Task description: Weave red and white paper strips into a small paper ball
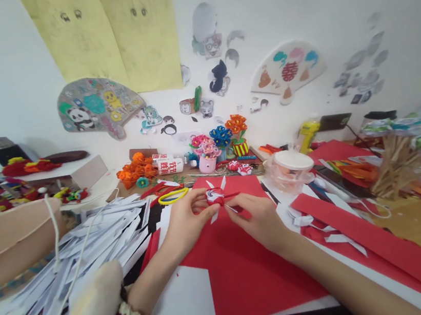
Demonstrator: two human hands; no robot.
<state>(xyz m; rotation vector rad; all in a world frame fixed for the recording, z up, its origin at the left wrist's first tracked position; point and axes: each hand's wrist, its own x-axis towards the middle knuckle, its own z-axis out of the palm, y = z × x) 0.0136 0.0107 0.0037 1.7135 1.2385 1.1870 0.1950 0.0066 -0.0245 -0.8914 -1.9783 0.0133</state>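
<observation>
My left hand (185, 218) and my right hand (255, 216) meet over a red paper sheet (237, 273) on the table. Together they pinch a small red-and-white woven paper piece (215, 196) with white strip ends sticking out. My left fingers grip its left side. My right fingers pinch a white strip at its lower right. A beaded bracelet sits on my left wrist.
A heap of white paper strips (100, 234) lies at left beside a cardboard box (8, 241). Red paper strips (364, 235) lie at right. A lidded plastic tub (291, 167), yellow-handled scissors (172, 196), paper flowers (223, 137) and wooden sticks (398, 166) stand behind.
</observation>
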